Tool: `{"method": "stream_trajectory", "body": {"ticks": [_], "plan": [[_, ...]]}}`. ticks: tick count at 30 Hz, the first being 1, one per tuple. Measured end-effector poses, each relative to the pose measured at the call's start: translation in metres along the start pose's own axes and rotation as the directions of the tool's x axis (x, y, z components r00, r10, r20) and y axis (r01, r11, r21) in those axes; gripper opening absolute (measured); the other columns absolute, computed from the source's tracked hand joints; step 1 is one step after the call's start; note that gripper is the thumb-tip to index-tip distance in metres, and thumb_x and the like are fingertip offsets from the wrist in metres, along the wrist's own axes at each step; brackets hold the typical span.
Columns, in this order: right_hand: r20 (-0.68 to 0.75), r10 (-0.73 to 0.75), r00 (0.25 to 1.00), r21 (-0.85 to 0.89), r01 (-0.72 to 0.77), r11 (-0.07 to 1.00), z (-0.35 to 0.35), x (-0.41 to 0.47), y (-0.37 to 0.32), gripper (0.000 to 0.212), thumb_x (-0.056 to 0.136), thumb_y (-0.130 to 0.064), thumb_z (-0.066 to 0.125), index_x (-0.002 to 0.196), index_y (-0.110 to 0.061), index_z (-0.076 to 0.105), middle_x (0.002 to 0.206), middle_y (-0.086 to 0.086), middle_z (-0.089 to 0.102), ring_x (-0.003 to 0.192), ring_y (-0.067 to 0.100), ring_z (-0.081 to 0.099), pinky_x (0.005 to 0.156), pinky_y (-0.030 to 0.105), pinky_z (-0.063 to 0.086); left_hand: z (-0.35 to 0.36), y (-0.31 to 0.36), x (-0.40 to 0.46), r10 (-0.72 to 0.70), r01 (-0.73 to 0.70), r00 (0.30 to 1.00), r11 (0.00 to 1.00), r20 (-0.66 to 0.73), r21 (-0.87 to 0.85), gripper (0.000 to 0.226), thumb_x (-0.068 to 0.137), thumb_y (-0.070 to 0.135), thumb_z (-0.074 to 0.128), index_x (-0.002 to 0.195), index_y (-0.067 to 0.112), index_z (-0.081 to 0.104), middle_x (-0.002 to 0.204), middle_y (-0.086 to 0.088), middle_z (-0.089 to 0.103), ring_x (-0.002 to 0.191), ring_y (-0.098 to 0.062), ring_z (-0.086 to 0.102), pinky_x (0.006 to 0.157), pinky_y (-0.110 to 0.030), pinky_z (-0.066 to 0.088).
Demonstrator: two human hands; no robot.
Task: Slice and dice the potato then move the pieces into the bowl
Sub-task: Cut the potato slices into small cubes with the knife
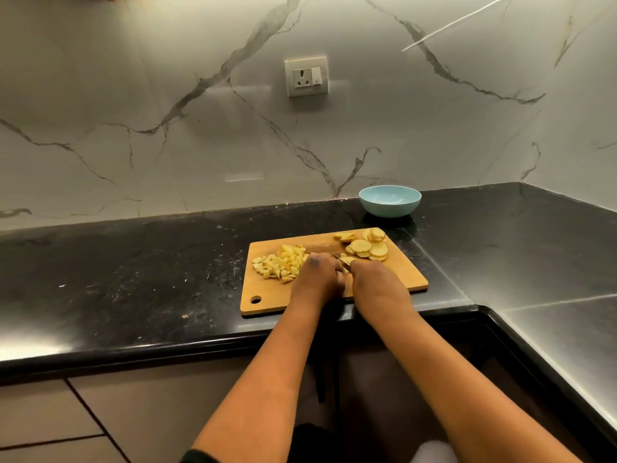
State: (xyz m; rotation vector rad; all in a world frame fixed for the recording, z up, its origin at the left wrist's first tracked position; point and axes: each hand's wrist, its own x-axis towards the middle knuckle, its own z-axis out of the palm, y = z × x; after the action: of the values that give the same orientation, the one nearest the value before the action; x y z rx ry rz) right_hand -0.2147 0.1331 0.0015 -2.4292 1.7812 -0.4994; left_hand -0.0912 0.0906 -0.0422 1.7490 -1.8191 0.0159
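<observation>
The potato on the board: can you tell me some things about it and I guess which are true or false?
1. The blue bowl already holds potato. False: it looks empty.
2. Diced pieces lie left of the round slices. True.
3. The cutting board is wooden. True.
4. The bowl stands on the board. False: it stands on the black counter behind it.
5. All the potato is diced. False: round slices remain.

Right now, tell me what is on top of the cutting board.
On the cutting board: diced potato at left, round slices at right, a knife tip between both hands. The hands cover whatever is being cut.
</observation>
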Motion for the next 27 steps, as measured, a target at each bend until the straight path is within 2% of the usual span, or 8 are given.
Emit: {"method": "stream_trajectory", "body": {"ticks": [3,7,9,12,16,21,24,27], "plan": [[0.152,0.055,0.987,-0.061,-0.046,0.997,-0.024,0.012,-0.001,0.032,0.091,-0.001,0.055,0.120,-0.013,0.059,0.112,0.010,0.061,0.090,0.024,0.057,0.074,0.033,0.046,0.000,0.000,-0.003,0.009,-0.009,1.000,1.000,-0.005,0.000,0.025,0.086,0.010,0.049,0.086,0.007,0.074,0.092,-0.012,0.068,0.089,-0.025,0.058,0.079,-0.033,0.048],[0.233,0.091,0.968,-0.148,-0.057,0.987,-0.049,0.015,0.014,0.038,0.083,-0.005,0.069,0.120,-0.013,0.060,0.105,0.008,0.059,0.097,0.024,0.059,0.089,0.035,0.053,-0.001,-0.001,-0.004,-0.029,0.027,0.999,0.998,-0.031,-0.052,0.025,0.089,0.018,0.053,0.098,0.010,0.075,0.098,-0.005,0.070,0.094,-0.018,0.059,0.085,-0.031,0.052],[0.197,0.089,0.976,-0.077,-0.075,0.994,-0.051,0.011,0.024,0.031,0.086,-0.010,0.069,0.116,-0.016,0.063,0.107,0.006,0.061,0.094,0.021,0.060,0.088,0.034,0.055,-0.002,-0.001,-0.005,-0.053,0.050,0.998,0.995,-0.031,-0.089,0.027,0.089,0.018,0.054,0.108,0.011,0.074,0.104,-0.006,0.071,0.100,-0.019,0.062,0.089,-0.032,0.053],[0.022,0.077,0.997,0.154,-0.080,0.985,-0.040,-0.005,0.030,0.012,0.092,-0.015,0.062,0.103,-0.020,0.063,0.091,0.002,0.058,0.077,0.016,0.057,0.069,0.029,0.053,-0.006,-0.001,-0.006,-0.096,0.086,0.994,0.985,-0.058,-0.150,0.039,0.088,0.010,0.054,0.125,0.013,0.066,0.115,-0.009,0.069,0.106,-0.022,0.063,0.093,-0.030,0.053],[-0.131,0.024,0.991,0.260,0.011,0.966,-0.014,-0.015,0.028,0.009,0.095,-0.018,0.058,0.102,-0.017,0.062,0.084,0.004,0.056,0.072,0.017,0.053,0.061,0.027,0.043,-0.009,0.000,-0.007,-0.139,0.116,0.983,0.977,-0.121,-0.178,0.042,0.089,0.006,0.053,0.130,0.010,0.058,0.111,-0.011,0.070,0.102,-0.024,0.066,0.086,-0.030,0.054],[-0.114,0.004,0.993,0.237,0.023,0.971,0.004,-0.012,0.024,0.006,0.096,-0.018,0.055,0.096,-0.015,0.060,0.086,0.006,0.061,0.074,0.022,0.058,0.067,0.036,0.054,-0.009,0.003,-0.011,-0.094,0.076,0.988,0.987,-0.124,-0.143,0.041,0.087,0.006,0.052,0.128,0.010,0.057,0.104,-0.010,0.071,0.099,-0.023,0.066,0.087,-0.032,0.056],[-0.112,-0.020,0.993,0.174,0.039,0.984,0.016,-0.013,0.021,0.011,0.097,-0.011,0.048,0.093,-0.017,0.057,0.090,0.007,0.062,0.077,0.023,0.060,0.069,0.036,0.054,-0.009,0.003,-0.011,-0.070,0.057,0.990,0.993,-0.122,-0.105,0.034,0.085,0.007,0.051,0.117,0.010,0.063,0.095,-0.011,0.071,0.093,-0.024,0.066,0.080,-0.029,0.053],[-0.072,-0.061,0.996,0.093,0.068,0.993,0.020,-0.012,0.015,0.017,0.097,-0.007,0.045,0.101,-0.017,0.058,0.095,0.007,0.064,0.084,0.024,0.063,0.072,0.033,0.053,-0.008,0.003,-0.010,-0.057,0.048,0.992,0.996,-0.115,-0.077,0.032,0.083,0.007,0.050,0.112,0.009,0.064,0.093,-0.012,0.070,0.089,-0.024,0.065,0.074,-0.026,0.050]]}}
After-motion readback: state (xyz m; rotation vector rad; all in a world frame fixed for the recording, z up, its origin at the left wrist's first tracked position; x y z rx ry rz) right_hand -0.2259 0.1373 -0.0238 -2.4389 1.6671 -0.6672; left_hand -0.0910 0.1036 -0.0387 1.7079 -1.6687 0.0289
